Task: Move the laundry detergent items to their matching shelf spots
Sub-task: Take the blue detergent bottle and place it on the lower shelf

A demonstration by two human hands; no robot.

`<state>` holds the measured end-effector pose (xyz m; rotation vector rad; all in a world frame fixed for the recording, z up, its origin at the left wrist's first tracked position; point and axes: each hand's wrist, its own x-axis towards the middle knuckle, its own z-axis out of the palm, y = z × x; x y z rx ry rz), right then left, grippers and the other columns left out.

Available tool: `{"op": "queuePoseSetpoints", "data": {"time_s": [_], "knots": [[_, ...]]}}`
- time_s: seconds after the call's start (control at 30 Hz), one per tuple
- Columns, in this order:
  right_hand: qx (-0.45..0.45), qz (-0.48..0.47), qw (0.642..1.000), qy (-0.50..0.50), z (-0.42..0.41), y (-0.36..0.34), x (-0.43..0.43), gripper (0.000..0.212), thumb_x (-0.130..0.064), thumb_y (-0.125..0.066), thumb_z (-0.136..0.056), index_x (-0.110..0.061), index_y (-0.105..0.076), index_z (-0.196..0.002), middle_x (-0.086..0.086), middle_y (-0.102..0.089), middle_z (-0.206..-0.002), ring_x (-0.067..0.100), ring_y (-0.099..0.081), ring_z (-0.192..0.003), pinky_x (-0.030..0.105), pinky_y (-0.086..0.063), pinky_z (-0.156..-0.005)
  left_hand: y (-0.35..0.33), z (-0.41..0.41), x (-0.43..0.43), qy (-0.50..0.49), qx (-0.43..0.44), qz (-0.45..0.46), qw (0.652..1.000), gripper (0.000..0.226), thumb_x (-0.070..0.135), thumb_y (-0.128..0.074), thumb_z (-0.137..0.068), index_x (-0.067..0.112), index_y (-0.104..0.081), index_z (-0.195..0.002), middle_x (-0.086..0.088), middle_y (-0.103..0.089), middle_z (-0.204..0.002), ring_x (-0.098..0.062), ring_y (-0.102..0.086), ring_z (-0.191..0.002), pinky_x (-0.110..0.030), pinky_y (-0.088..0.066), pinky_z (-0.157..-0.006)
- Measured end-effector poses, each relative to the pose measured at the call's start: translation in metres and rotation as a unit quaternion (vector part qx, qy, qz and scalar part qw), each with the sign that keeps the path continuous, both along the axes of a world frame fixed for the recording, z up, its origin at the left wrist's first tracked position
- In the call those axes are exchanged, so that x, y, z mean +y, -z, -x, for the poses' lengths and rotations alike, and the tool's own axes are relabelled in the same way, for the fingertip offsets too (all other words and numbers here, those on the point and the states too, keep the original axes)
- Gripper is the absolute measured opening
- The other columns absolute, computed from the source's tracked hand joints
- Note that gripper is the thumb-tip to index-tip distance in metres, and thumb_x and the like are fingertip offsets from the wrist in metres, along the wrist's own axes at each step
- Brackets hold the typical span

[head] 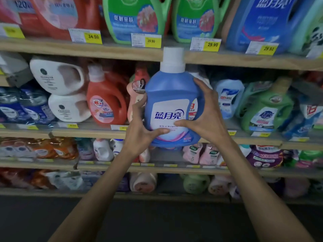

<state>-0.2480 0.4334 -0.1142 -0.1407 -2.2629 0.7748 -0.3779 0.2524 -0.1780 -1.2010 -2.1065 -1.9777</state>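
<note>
A blue detergent bottle (pixel 172 95) with a white cap and a white label stands upright in the air before the second shelf. My left hand (pixel 141 133) grips its lower left side, thumb across the label's bottom. My right hand (pixel 204 117) holds its right side, fingers curled round the shoulder and thumb on the label. Its cap overlaps the edge of the top shelf board (pixel 104 53). A large blue bottle of the same brand (pixel 262 23) stands on the top shelf at the right.
Green jugs (pixel 136 18) and red jugs (pixel 57 14) fill the top shelf behind yellow price tags. The second shelf holds white jugs (pixel 57 75), a red jug (pixel 106 102) and a green jug (pixel 265 109). Lower shelves carry pouches and small bottles.
</note>
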Motion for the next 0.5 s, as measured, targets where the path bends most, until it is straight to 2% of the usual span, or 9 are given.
{"op": "queuePoseSetpoints", "data": {"time_s": [0.1,0.23,0.37,0.5], "knots": [[-0.001,0.006,1.000,0.005,0.004,0.036,0.002,0.118,-0.036,-0.095,-0.055,-0.038,-0.024,-0.149,0.004,-0.034,-0.144,-0.005,-0.030,-0.127,-0.005,-0.023,-0.098,0.037,0.009,0.004,0.004,0.001,0.006,1.000,0.108,0.044,-0.094,-0.060,0.040,-0.028,-0.146,0.001,-0.046,-0.150,-0.015,-0.055,-0.133,-0.050,-0.055,-0.097],[0.009,0.001,1.000,0.008,0.011,0.086,0.011,0.116,-0.032,-0.096,-0.055,-0.038,-0.024,-0.147,0.005,-0.033,-0.142,-0.008,-0.031,-0.122,-0.006,-0.024,-0.096,0.088,0.023,0.016,0.012,0.014,0.007,1.000,0.111,0.045,-0.095,-0.061,0.033,-0.027,-0.148,0.000,-0.049,-0.148,-0.018,-0.056,-0.132,-0.051,-0.055,-0.097],[0.025,-0.014,0.999,0.013,0.016,0.148,0.024,0.117,-0.037,-0.096,-0.056,-0.029,-0.027,-0.151,0.003,-0.032,-0.145,0.000,-0.031,-0.132,0.006,-0.027,-0.107,0.144,0.029,0.027,0.033,0.022,-0.011,0.999,0.108,0.041,-0.094,-0.063,0.031,-0.028,-0.147,0.006,-0.056,-0.140,-0.013,-0.059,-0.128,-0.048,-0.057,-0.096],[0.029,-0.028,0.999,0.015,0.021,0.201,0.033,0.119,-0.037,-0.094,-0.056,-0.036,-0.023,-0.151,0.001,-0.031,-0.143,-0.003,-0.030,-0.127,-0.005,-0.023,-0.098,0.196,0.035,0.040,0.042,0.023,-0.019,0.999,0.108,0.033,-0.094,-0.063,0.026,-0.027,-0.148,0.007,-0.061,-0.133,-0.008,-0.063,-0.121,-0.043,-0.058,-0.094]]}}
